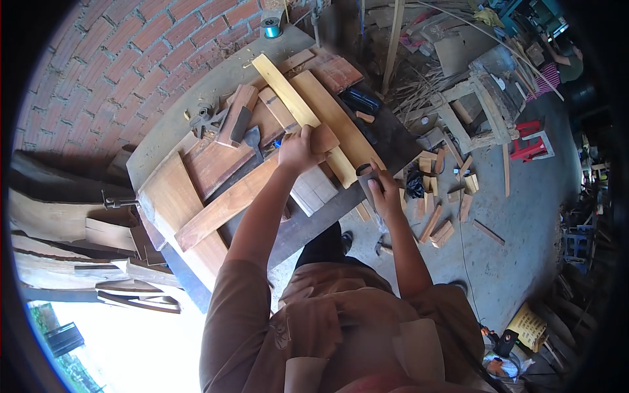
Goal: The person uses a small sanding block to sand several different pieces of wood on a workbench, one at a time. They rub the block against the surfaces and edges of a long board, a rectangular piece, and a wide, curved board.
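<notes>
My left hand (298, 152) is closed around a short reddish-brown wooden block (324, 139) above the boards on the bench. My right hand (386, 193), near the bench's front edge, grips a dark brown rolled sheet (367, 178) with a hollow end; its material is hard to make out. A pale yellow wooden strip (285, 88) runs under the block, and a wider tan board (334, 114) lies beside it. Just left of my left hand is a grey flat blade (253, 141). Grey-white wood blocks (313, 191) sit below that hand.
A metal hand plane (204, 119) and a wooden block (237, 116) rest toward the back left of the workbench (154, 154). A spool (270, 27) stands at its far end. Offcuts (442, 232), a hammer (383, 247) and a red stool (529, 141) are on the floor at right.
</notes>
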Demonstrator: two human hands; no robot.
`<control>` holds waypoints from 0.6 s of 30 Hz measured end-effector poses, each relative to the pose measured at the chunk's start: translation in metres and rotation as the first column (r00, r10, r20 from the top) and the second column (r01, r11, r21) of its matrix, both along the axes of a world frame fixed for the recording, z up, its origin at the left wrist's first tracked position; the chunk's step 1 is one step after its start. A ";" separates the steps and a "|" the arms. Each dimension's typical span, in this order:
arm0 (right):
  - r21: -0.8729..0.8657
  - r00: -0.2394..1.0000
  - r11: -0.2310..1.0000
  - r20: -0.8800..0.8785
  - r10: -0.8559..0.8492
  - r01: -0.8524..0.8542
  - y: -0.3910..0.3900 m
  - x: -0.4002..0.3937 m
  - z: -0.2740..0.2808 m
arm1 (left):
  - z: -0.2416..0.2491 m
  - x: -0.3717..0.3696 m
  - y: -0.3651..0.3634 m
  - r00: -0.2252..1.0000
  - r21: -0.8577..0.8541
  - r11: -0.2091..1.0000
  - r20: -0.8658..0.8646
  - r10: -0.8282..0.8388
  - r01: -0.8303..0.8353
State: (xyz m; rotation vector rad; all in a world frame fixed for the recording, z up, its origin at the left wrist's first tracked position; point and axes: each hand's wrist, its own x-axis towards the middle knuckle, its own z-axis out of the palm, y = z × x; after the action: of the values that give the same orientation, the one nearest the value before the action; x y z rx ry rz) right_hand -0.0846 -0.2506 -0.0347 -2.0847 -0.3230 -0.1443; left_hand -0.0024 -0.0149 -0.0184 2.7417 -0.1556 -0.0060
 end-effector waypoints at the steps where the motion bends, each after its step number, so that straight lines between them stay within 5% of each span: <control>1: -0.001 1.000 1.000 0.004 -0.002 0.002 -0.002 0.001 0.001 | 0.003 -0.002 -0.001 0.999 0.017 1.000 -0.042 -0.017 0.018; 6: 0.014 0.990 0.998 0.130 -0.063 0.061 -0.019 0.004 -0.001 | 0.017 -0.012 -0.001 0.983 -0.082 0.990 -0.136 -0.122 0.112; 8: 0.042 0.986 0.994 0.129 -0.109 0.105 -0.022 0.003 0.000 | 0.023 -0.007 0.001 0.923 -0.170 0.979 -0.347 -0.164 0.109; 12: 0.042 0.985 0.989 0.092 -0.147 0.144 -0.022 -0.001 -0.001 | 0.028 0.000 0.009 0.896 -0.263 0.954 -0.374 -0.238 0.144; 14: 0.061 0.979 0.989 0.143 -0.142 0.135 -0.020 -0.001 -0.007 | 0.032 0.005 0.013 0.901 -0.233 0.910 -0.191 -0.389 0.344; 18: 0.028 0.983 0.994 0.144 -0.110 0.107 -0.015 0.003 -0.002 | 0.031 0.008 0.017 0.955 -0.312 0.945 -0.239 -0.175 0.095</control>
State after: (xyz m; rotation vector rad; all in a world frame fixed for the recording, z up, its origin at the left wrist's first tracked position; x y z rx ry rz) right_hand -0.0817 -0.2658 -0.0367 -2.0771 -0.2945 -0.3651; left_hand 0.0056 0.0022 0.0124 2.3950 -0.2490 -0.3566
